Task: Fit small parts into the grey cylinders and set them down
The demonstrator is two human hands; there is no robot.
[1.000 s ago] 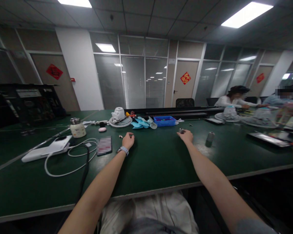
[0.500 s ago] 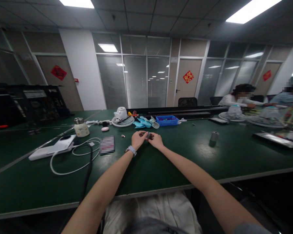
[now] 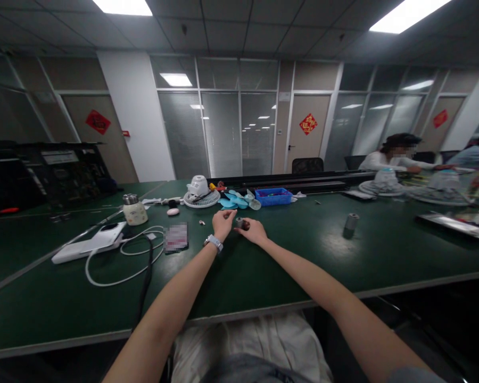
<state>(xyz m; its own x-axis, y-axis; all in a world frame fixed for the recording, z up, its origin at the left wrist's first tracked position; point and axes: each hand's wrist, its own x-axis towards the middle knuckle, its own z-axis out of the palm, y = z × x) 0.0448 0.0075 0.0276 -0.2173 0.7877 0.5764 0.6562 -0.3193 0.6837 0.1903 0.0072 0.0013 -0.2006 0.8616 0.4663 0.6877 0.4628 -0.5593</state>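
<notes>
My right hand (image 3: 254,232) is closed on a small grey metal cylinder (image 3: 240,222), gripped between thumb and fingers just above the green table. To its left is my left hand (image 3: 222,223), with a watch on the wrist. Its thumb and fingers are pressed together close to the cylinder, apart from it; whether anything is pinched in them is too small to make out. A second grey metal cylinder (image 3: 352,222) stands upright on the table, well to the right of my hands.
Beyond my hands lie light-blue fan blades (image 3: 234,200), a white fan part (image 3: 199,191) and a blue tray (image 3: 273,197) of small items. At left are a cream bottle (image 3: 135,210), a white power bank (image 3: 88,243) and a looped cable. Two people sit at the far right.
My left hand has come off the grey cylinder and moved slightly left. The cylinder stays in my right hand and now shows more upright.
</notes>
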